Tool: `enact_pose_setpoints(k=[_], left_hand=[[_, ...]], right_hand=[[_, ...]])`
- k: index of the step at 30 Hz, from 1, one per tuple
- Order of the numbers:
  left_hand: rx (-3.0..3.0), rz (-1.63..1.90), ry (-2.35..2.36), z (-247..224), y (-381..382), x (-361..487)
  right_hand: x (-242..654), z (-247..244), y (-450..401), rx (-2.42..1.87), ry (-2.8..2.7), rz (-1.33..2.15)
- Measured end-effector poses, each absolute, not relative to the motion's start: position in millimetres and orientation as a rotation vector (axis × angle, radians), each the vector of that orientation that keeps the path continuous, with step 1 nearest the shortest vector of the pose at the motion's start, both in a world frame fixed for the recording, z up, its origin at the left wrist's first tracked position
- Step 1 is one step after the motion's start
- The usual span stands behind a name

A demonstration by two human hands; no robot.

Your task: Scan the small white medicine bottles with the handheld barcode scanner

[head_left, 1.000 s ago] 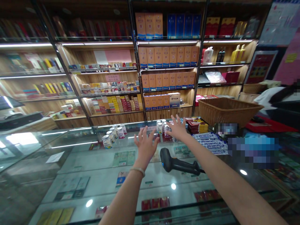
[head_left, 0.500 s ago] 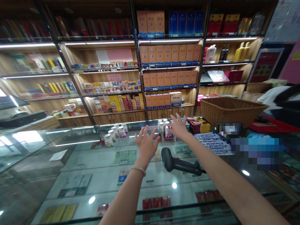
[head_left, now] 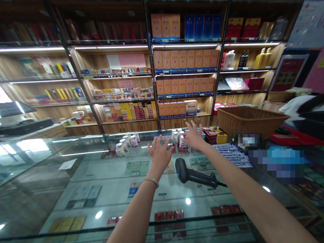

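My left hand (head_left: 160, 154) is over the glass counter (head_left: 108, 182), fingers spread and holding nothing. My right hand (head_left: 194, 137) is open too, its fingers apart beside a small cluster of white cans (head_left: 182, 143), partly covering them; contact cannot be made out. Below and between my hands lies a black handheld scanner (head_left: 196, 176) on the glass. Left of my left hand stands another group of several small white cans (head_left: 120, 150). A stack of red and yellow packets (head_left: 215, 135) is just right of my right hand.
Blue-and-white packets (head_left: 234, 154) lie by my right forearm. Behind them stands a wicker basket (head_left: 250, 121). Lit shelves with orange boxes (head_left: 174, 88) line the back wall. A loose paper (head_left: 67, 164) is at the left, and packs show under the glass.
The view has shifted slightly, so the shelves and left cans appear a little further right. Both hands stay open in nearly the same place.
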State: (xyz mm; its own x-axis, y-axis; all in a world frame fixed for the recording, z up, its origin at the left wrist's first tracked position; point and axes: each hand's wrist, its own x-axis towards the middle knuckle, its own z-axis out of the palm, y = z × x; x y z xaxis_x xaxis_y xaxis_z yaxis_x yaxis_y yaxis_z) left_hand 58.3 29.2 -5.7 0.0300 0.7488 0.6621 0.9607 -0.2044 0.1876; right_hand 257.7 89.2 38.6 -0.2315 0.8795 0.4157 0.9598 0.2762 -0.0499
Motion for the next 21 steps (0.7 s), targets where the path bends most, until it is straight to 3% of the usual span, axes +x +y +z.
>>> enact_pose_setpoints(k=[21], left_hand=[[-2.172, -1.078, -1.562, 3.3, 11.9, 65.4]], right_hand=[[251.5, 89.7, 34.0, -1.451, -2.273, -0.33]])
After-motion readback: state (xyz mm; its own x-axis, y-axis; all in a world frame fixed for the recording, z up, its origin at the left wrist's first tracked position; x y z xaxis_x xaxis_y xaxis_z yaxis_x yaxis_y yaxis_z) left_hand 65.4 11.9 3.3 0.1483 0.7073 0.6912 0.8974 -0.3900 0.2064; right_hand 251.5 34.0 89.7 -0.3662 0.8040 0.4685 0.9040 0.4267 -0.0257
